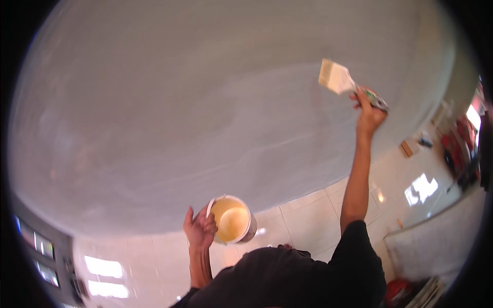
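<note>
Wide flat brush (340, 79), cream-col. bristles (325, 75); wht-rimmed bucket (251, 227) w/ yellowish liq. (231, 224)

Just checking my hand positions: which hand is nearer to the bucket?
Left. Your left hand holds the bucket at its left side; your right hand is well apart from it, farther up and to the right, holding the brush.

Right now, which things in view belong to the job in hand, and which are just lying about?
In the job:
brush, in the right hand
bucket, in the left hand
wall, ahead

Lying about:
brown box, right
red thing, lower right, unclear
</note>
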The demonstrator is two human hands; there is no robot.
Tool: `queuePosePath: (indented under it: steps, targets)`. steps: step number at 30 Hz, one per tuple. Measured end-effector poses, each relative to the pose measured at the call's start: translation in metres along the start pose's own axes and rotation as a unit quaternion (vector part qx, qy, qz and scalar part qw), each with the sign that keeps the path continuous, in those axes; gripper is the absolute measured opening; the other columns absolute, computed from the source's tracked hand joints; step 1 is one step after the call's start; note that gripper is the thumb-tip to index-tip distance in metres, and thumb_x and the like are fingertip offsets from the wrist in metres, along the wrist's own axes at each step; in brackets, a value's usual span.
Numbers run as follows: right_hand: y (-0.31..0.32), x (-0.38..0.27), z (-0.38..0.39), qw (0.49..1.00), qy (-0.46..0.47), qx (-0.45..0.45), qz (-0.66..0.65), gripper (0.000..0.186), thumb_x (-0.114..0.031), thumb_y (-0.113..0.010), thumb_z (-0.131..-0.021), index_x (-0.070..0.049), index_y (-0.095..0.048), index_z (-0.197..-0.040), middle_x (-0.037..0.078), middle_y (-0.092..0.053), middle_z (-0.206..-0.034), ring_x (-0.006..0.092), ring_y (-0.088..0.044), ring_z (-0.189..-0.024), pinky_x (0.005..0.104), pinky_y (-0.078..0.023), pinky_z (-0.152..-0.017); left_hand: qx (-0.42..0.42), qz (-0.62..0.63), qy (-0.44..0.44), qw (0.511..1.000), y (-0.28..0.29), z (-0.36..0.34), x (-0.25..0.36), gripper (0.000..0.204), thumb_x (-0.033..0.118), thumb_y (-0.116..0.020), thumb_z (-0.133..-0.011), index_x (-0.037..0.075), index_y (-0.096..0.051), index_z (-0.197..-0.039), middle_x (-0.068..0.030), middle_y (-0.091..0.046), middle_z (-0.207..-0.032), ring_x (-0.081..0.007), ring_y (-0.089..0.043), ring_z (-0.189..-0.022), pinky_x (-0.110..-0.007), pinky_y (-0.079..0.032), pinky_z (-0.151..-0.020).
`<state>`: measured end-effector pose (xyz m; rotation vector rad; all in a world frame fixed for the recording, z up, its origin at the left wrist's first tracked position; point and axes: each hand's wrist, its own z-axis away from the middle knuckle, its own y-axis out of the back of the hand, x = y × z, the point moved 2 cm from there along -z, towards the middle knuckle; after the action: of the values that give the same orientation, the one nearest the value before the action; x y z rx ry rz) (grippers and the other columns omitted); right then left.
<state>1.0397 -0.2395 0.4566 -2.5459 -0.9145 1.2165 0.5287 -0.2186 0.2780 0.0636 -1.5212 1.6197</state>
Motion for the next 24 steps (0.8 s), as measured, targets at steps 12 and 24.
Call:
queuePosePath:
  steps: [12, 24]
  targets:
    - [-0.047, -0.055, 0.261, 0.822, -0.283, -0.493, -0.040, 0.016, -0.003, -0.076, -0.082, 0.007, -0.074, -0.094, 0.012, -0.073, -0.079, 0.0174, -0.070, -0.068, 0.0259, -0.053, -0.059, -0.076, -0.026, 0.020, 0.997, -0.003, 0.009, 0.014, 0.076, 0.059, -0.033, -0.103, -0.005, -0.050, -0.140, 0.0056, -0.037, -0.068, -0.0022, -0.025, -0.053, -0.017, -0.021, -0.048]
    - [-0.090, -0.037, 0.371, 0.678, -0.099, -0.709, 0.167, 0.023, -0.019, -0.077, -0.077, -0.003, -0.077, -0.093, 0.017, -0.072, -0.076, 0.0305, -0.070, -0.066, 0.0384, -0.055, -0.066, -0.079, 0.000, 0.040, 0.996, 0.007, 0.009, 0.024, 0.065, 0.057, -0.031, -0.106, 0.001, -0.061, -0.123, 0.0046, -0.037, -0.067, -0.0026, -0.020, -0.051, -0.018, -0.016, -0.047]
